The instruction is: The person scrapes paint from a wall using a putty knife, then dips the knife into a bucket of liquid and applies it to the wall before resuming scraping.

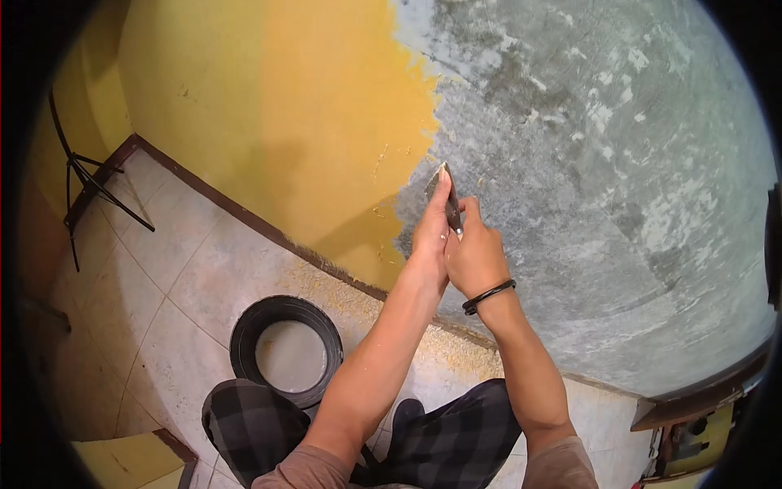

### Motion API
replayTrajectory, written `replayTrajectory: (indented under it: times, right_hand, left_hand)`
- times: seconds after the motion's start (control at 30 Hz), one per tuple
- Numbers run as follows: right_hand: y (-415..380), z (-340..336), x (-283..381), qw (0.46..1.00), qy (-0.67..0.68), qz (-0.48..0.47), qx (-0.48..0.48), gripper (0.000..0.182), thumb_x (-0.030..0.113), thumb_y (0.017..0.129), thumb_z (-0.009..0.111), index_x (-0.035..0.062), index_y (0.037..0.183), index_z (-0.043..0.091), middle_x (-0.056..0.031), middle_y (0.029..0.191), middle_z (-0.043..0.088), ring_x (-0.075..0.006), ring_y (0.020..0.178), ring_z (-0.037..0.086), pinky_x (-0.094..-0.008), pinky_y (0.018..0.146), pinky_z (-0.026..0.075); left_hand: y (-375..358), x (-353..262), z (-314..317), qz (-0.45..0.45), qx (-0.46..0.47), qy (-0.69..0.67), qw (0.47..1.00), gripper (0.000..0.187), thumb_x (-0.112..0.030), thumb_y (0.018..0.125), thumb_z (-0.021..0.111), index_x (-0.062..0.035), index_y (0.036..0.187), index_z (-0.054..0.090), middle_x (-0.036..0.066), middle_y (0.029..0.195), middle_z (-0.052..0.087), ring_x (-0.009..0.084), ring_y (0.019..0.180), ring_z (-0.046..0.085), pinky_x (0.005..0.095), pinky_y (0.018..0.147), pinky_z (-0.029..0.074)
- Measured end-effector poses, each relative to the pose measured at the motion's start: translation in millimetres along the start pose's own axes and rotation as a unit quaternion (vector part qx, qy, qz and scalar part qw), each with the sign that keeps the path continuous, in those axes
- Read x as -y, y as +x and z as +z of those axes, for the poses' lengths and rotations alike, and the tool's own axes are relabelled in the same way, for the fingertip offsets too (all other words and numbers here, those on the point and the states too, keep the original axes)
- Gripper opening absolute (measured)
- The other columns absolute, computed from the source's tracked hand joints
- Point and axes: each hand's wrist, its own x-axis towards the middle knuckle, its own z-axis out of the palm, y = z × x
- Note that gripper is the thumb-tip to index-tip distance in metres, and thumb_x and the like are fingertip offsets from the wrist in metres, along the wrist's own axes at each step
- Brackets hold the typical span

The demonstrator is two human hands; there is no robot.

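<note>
Both my hands are together on a scraper, held against the wall where yellow paint [342, 122] meets bare grey plaster [554, 196]. My right hand [476, 257], with a black band at the wrist, is closed around the dark handle of the scraper [454, 213]. Alongside it, my left hand [432, 228] grips too, its thumb stretched up toward the blade and its other fingers mostly hidden. Pale flakes cling near the scraper's tip, and a ragged paint edge runs up and down just left of it.
A black bucket [236, 342] of cloudy greyish liquid stands on the tiled floor [175, 269] by my left knee. Paint chips [456, 350] lie along the wall's foot. A black stand [85, 175] is at the far left, a brown skirting [269, 232] below the yellow wall.
</note>
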Motion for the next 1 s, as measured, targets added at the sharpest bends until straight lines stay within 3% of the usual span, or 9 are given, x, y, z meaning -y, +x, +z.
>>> replayTrajectory:
  times: [0.4, 0.57, 0.67, 0.73, 0.77, 0.83, 0.87, 0.93, 1.0]
  right_hand:
    - [19.4, 19.1, 9.3, 0.998, 0.046, -0.029, -0.043, 0.029, 0.013, 0.083, 0.056, 0.0067, 0.110, 0.045, -0.0299, 0.084, 0.062, -0.0488, 0.082, 0.059, -0.0530, 0.067, 0.046]
    - [16.7, 15.1, 26.8, 0.999, 0.035, -0.035, -0.012, 0.031, 0.011, 0.083, 0.055, 0.0062, 0.111, 0.043, -0.0305, 0.086, 0.061, -0.0507, 0.082, 0.057, -0.0532, 0.069, 0.045]
    - [5.4, 4.8, 11.2, 0.999, 0.004, -0.039, -0.014, 0.035, 0.009, 0.083, 0.057, 0.0051, 0.114, 0.042, -0.0254, 0.085, 0.062, -0.0437, 0.074, 0.061, -0.0483, 0.065, 0.047]
    - [5.0, -2.9, -15.8, 0.985, 0.139, -0.089, 0.059, 0.039, 0.010, 0.086, 0.058, 0.0066, 0.121, 0.039, -0.0138, 0.081, 0.061, -0.0250, 0.062, 0.060, -0.0373, 0.055, 0.048]
    - [2.2, -10.2, -20.7, 0.985, 0.128, -0.097, 0.056, 0.039, 0.010, 0.086, 0.058, 0.0066, 0.121, 0.039, -0.0138, 0.081, 0.061, -0.0250, 0.062, 0.060, -0.0373, 0.055, 0.048]
    - [-6.0, -27.2, -15.3, 0.894, 0.357, 0.030, 0.270, 0.041, 0.009, 0.090, 0.056, 0.0099, 0.126, 0.036, -0.0043, 0.078, 0.056, -0.0106, 0.057, 0.050, -0.0262, 0.048, 0.043]
    - [-7.3, -24.9, -19.2, 0.895, 0.352, 0.026, 0.272, 0.041, 0.009, 0.090, 0.056, 0.0099, 0.126, 0.036, -0.0043, 0.078, 0.056, -0.0106, 0.057, 0.050, -0.0262, 0.048, 0.043]
    - [-4.5, -9.2, -31.8, 0.807, 0.517, 0.087, 0.271, 0.042, 0.005, 0.092, 0.053, 0.0116, 0.128, 0.033, -0.0028, 0.079, 0.056, -0.0091, 0.055, 0.048, -0.0233, 0.044, 0.039]
    - [-3.9, -0.3, -39.4, 0.797, 0.543, 0.100, 0.245, 0.041, 0.003, 0.092, 0.052, 0.0113, 0.128, 0.034, -0.0035, 0.081, 0.057, -0.0096, 0.055, 0.048, -0.0236, 0.043, 0.037]
  left_hand:
    - [7.5, -25.1, -0.7, 0.056, 0.011, 0.012, 0.998, 0.049, -0.060, 0.078, 0.065, -0.0145, 0.095, 0.058, 0.000, 0.076, 0.052, 0.0117, 0.061, 0.051, 0.0272, 0.051, 0.043]
    - [-3.5, -41.4, -6.3, -0.004, 0.032, -0.010, 0.999, 0.050, -0.063, 0.078, 0.063, -0.0157, 0.095, 0.056, 0.000, 0.071, 0.049, 0.0111, 0.057, 0.051, 0.0273, 0.050, 0.043]
    - [-0.2, -26.0, -5.7, 0.019, 0.037, 0.016, 0.999, 0.053, -0.065, 0.079, 0.060, -0.0133, 0.089, 0.055, 0.002, 0.064, 0.052, 0.0155, 0.059, 0.055, 0.0334, 0.052, 0.047]
    - [-1.6, -13.7, -13.5, -0.044, 0.040, 0.038, 0.998, 0.057, -0.067, 0.077, 0.060, -0.0115, 0.091, 0.054, 0.004, 0.066, 0.054, 0.0155, 0.059, 0.058, 0.0321, 0.047, 0.048]
    - [-2.5, -8.9, -16.7, -0.040, 0.049, 0.031, 0.998, 0.057, -0.067, 0.077, 0.060, -0.0115, 0.091, 0.054, 0.004, 0.066, 0.054, 0.0155, 0.059, 0.058, 0.0321, 0.047, 0.048]
    - [-7.9, -6.8, -20.5, -0.076, 0.035, -0.019, 0.996, 0.059, -0.068, 0.075, 0.060, -0.0107, 0.087, 0.055, 0.005, 0.064, 0.053, 0.0157, 0.053, 0.058, 0.0295, 0.042, 0.047]
    - [-9.9, -7.4, -21.0, -0.072, 0.038, -0.024, 0.996, 0.059, -0.068, 0.075, 0.060, -0.0107, 0.087, 0.055, 0.005, 0.064, 0.053, 0.0157, 0.053, 0.058, 0.0295, 0.042, 0.047]
    - [-21.6, -15.7, -14.1, -0.089, 0.027, 0.011, 0.996, 0.059, -0.069, 0.076, 0.059, -0.0107, 0.082, 0.054, 0.004, 0.060, 0.051, 0.0149, 0.048, 0.055, 0.0275, 0.039, 0.044]
    - [-9.7, -5.2, -22.7, -0.071, 0.018, 0.033, 0.997, 0.059, -0.070, 0.076, 0.058, -0.0113, 0.080, 0.054, 0.003, 0.058, 0.050, 0.0145, 0.048, 0.054, 0.0272, 0.039, 0.043]
